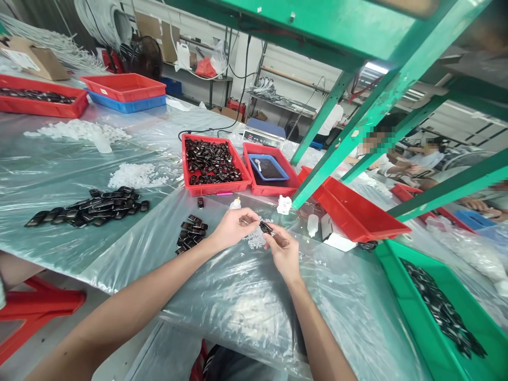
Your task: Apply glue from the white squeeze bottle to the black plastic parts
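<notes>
From my remote seat I see my right hand [286,254] with thumb and fingers clamped on a glossy black plastic piece [265,228], over a scatter of small white bits [256,242] on the film-covered surface [226,296]. My left hand [235,228] has its fingertips together at the piece's left end; I cannot tell whether they grip anything. Black casings [192,233] lie left of that hand, a red tray [218,188] stands toward the far edge, a green tray [426,330] at the right. Open room spreads between my forearms to the near edge.
</notes>
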